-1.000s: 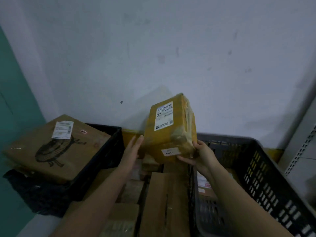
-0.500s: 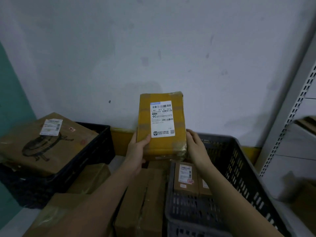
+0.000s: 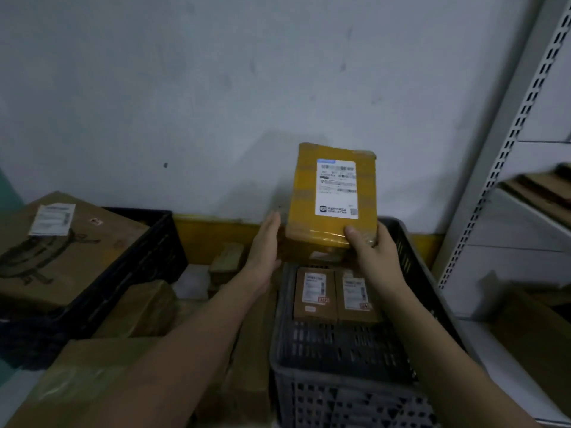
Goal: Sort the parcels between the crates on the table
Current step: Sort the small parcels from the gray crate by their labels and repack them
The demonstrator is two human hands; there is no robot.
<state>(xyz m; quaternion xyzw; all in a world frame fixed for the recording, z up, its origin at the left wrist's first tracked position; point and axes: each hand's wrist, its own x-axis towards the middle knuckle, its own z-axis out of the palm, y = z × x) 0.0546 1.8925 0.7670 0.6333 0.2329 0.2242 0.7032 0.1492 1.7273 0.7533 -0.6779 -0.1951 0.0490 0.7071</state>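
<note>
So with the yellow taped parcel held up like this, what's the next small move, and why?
Probably lower the yellow taped parcel into the grey plastic crate beneath it. Only the right hand grips it, at its lower corner; the left hand is open beside it. The crate holds two small brown boxes, with bare floor nearer the camera.

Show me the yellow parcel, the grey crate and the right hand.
yellow parcel [image 3: 333, 193], head view, on its white label.
grey crate [image 3: 340, 396], head view, on its near wall.
right hand [image 3: 369, 251], head view, on the back of the hand.
</note>
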